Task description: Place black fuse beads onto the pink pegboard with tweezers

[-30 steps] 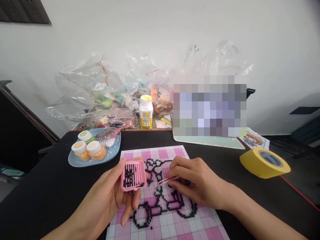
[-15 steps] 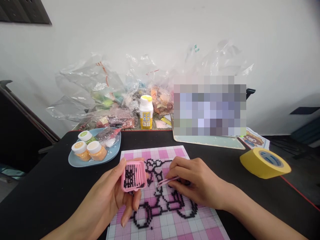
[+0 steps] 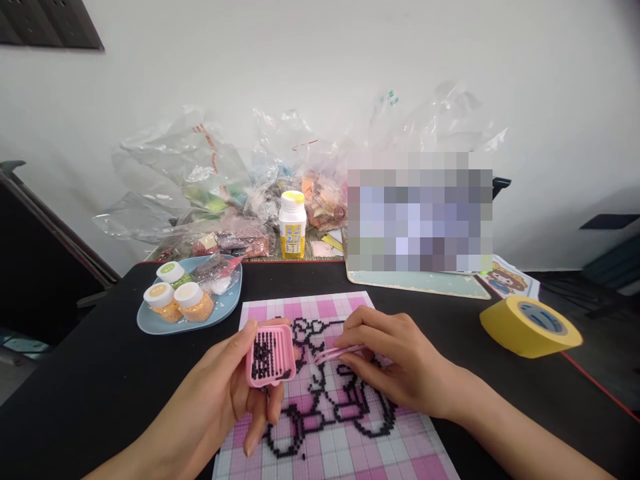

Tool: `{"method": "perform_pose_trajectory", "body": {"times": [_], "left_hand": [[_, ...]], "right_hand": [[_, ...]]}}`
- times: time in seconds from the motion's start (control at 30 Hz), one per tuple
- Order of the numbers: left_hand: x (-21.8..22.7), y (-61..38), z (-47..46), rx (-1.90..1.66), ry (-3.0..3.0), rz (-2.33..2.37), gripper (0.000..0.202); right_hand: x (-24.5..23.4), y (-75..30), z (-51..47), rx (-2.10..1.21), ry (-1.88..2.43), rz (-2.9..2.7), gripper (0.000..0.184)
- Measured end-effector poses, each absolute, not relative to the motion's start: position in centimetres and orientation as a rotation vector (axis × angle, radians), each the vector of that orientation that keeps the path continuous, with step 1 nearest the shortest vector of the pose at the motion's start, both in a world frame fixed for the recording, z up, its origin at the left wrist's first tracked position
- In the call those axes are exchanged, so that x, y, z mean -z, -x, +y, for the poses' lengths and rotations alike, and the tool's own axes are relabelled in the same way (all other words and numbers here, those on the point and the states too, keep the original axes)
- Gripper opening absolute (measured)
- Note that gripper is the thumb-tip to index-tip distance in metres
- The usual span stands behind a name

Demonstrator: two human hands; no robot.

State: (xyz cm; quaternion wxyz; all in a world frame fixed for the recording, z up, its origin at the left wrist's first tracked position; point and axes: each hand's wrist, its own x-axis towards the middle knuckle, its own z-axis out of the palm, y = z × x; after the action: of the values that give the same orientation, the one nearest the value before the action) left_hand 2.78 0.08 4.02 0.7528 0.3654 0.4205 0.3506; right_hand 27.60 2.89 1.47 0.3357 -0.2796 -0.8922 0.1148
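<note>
Between the thumb and fingers of my left hand is a small pink ridged tray, tilted toward me. Black beads lie in its grooves, mostly on the left side. My right hand pinches pink tweezers, whose tips point left over the pegboard. Whether a bead sits in the tips is too small to tell. Under both hands lies the pegboard, checked in pink and white. Black beads form an outline drawing on it, partly hidden by my hands.
At left, a blue plate bears several lidded bead jars and a small bag. A white-and-yellow bottle stands behind the board, before plastic bags. Yellow tape lies at right, near a blurred panel.
The tweezers' tips have shifted slightly up the board, and my right hand has turned a little. The pink tray has moved slightly right and down.
</note>
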Motion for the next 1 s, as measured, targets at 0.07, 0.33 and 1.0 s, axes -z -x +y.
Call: {"method": "perform_pose_trajectory", "body": {"times": [0.07,0.33,1.0], "left_hand": [[-3.9,-2.8,0.0,-0.744,-0.807,0.887,0.043],[-3.2,-2.7,-0.1,-0.671,-0.747,0.789,0.058],[-2.6,-2.7,-0.2,-0.637,-0.706,0.708,0.063]], "right_hand": [[-1.6,-27.5,2.8,-0.286,0.706,-2.275,0.011],[-1.8,-26.8,2.2,-0.293,0.68,-2.276,0.023],[-1.3,-26.5,2.3,-0.334,0.654,-2.303,0.023]]}}
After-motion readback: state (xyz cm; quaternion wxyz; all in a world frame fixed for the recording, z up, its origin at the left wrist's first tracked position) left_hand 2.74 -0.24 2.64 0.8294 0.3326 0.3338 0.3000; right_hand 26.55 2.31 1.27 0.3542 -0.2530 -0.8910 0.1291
